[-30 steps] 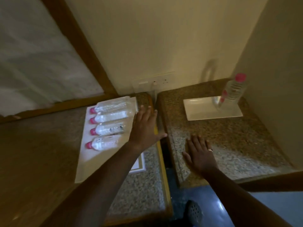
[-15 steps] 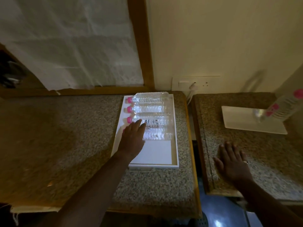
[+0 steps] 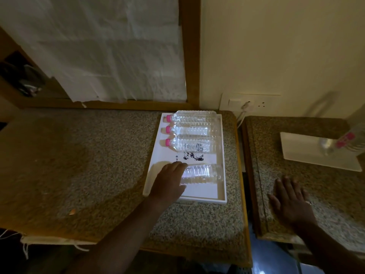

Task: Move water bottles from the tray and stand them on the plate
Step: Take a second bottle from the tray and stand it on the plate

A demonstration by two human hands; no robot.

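Four water bottles lie on their sides in the white tray (image 3: 221, 200), and the tray serves as the landmark here. Nearest the tray's front rim, the left hand (image 3: 169, 182) covers the neck end of the closest bottle (image 3: 203, 173). Its fingers (image 3: 180, 166) are curled over that end, apparently closing on it, though whether the grip is complete I cannot tell, since the hand hides the cap. This bottle sits apart from the rest, with a bare strip of tray floor and a dark printed patch (image 3: 193, 156) between them, which suggests it is the one being taken.

To the right of the tray, across a gap between the two slabs, the right hand (image 3: 290, 202) rests palm down on the second counter (image 3: 325, 194), fingers spread flat and holding nothing, likely for balance while the other arm reaches.

Farther back in the tray, three bottles (image 3: 193, 145) lie touching side by side, pink caps pointing left, the last against the back rim.

Farther right of the tray, the white plate (image 3: 296, 149) carries one bottle (image 3: 343, 141) already. It appears blurred and tilted by the wide lens, so its exact stance is unclear.
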